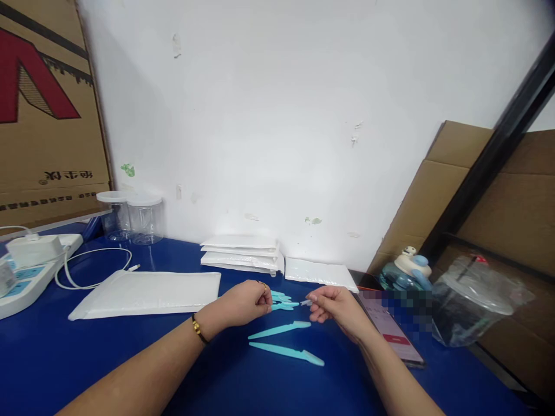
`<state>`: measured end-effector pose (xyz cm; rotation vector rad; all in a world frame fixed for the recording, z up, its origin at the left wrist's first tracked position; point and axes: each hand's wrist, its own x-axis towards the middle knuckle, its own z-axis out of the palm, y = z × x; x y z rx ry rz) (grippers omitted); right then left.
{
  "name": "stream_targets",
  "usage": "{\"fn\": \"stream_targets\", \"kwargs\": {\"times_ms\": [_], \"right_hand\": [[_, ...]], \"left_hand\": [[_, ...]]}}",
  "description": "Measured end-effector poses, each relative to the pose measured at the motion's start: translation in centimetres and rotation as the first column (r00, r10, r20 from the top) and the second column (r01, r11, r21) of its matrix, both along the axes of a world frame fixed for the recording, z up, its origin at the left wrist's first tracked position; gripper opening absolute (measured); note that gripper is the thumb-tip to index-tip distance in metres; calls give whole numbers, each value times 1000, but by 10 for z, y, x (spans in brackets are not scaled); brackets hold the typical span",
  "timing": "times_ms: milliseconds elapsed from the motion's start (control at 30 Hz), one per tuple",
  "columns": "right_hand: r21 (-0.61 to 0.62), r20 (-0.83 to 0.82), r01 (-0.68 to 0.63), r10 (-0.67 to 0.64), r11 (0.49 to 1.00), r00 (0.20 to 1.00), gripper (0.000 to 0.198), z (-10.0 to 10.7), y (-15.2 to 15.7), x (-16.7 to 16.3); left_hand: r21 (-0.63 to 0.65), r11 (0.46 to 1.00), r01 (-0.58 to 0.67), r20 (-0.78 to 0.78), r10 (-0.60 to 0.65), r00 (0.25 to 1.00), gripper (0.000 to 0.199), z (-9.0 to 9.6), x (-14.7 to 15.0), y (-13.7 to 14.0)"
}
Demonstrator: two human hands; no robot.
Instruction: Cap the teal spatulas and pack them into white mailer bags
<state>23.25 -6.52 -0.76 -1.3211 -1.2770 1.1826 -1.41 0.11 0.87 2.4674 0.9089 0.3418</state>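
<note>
My left hand (243,303) is closed, its fingers pinching the handle end of a turquoise eyebrow razor (292,304). Facing it, my right hand (333,311) pinches a small clear blade cap (306,303) close to the razor's tip; whether the two touch is hard to tell. Behind the held razor lie a few more turquoise razors (281,296), partly hidden by my left fingers. Nearer to me, an upper loose razor (277,331) and a lower loose razor (284,351) rest on the blue table, heads to the right.
White padded mailers (240,258) are stacked by the wall, with a single mailer (321,271) beside them. Left are a larger mailer (151,293), a power strip (39,283) and lidded clear jars (146,219). Right are a phone (392,329), a bagged cup (472,306) and a figurine (407,271).
</note>
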Motion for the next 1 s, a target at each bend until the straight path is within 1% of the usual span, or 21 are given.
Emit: {"fn": "stream_targets", "kwargs": {"times_ms": [100, 200, 333, 500, 567, 667, 733, 767, 833, 900, 967, 1000], "right_hand": [[47, 4, 41, -42, 998, 999, 39, -3, 2, -5], [71, 19, 55, -56, 996, 998, 42, -3, 3, -9], [65, 44, 32, -35, 997, 998, 43, -2, 2, -12], [45, 38, 6, -8, 999, 999, 43, -3, 0, -20], [37, 32, -19, 17, 999, 999, 42, -5, -1, -25], [15, 44, -77, 76, 997, 996, 42, -7, -2, -28], [0, 104, -92, 92, 996, 990, 43, -5, -1, -22], [14, 162, -68, 65, 998, 985, 42, -4, -1, -16], [104, 321, 42, -73, 994, 944, 40, 2, 0, 1], [222, 483, 142, -235, 965, 844, 36, 9, 0, 23], [250, 608, 147, -274, 957, 745, 29, 14, -2, 43], [247, 665, 131, -266, 960, 698, 26, 15, -3, 50]], "left_hand": [[1, 1000, 1, 3, -1, 1000, 19, 1, 0, -1], [-8, 1000, -1, 7, 1, 1000, 20, 1, 0, -1], [-7, 1000, 0, 14, 0, 1000, 18, 1, 1, -1], [-5, 1000, 8, 51, -7, 999, 18, 0, 3, -2], [-35, 999, 10, 65, -8, 998, 19, -2, 5, -3], [-120, 993, 20, 76, -11, 997, 20, -5, 8, -5], [-165, 986, 28, 61, -19, 998, 20, -6, 11, -9], [-174, 984, 39, 46, -31, 998, 19, -7, 11, -11], [-185, 980, 70, 9, -69, 998, 17, -7, 13, -17], [-201, 974, 103, -19, -109, 994, 16, -7, 14, -21], [-185, 978, 101, -36, -109, 993, 16, -8, 13, -20], [-145, 986, 83, -46, -91, 995, 15, -8, 12, -17]]}}
